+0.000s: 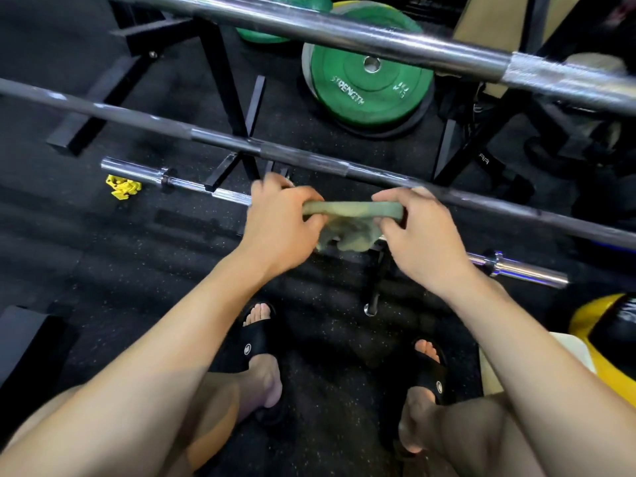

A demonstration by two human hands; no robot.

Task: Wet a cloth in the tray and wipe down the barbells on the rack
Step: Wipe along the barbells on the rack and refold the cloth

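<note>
Overhead, a thick steel barbell crosses the far part of the rack, and a darker barbell runs below it, nearer the person. A chrome bar lies lowest, near the rubber floor, with green weight plates stacked on the floor behind the rack. Both hands grasp a greenish cloth: the left hand and right hand each pinch one end, stretching it just beside the darker barbell. Yellow clips lie by the chrome bar's left end.

Gym floor, barbells on black rack, green weight plates, speckled rubber flooring
</note>
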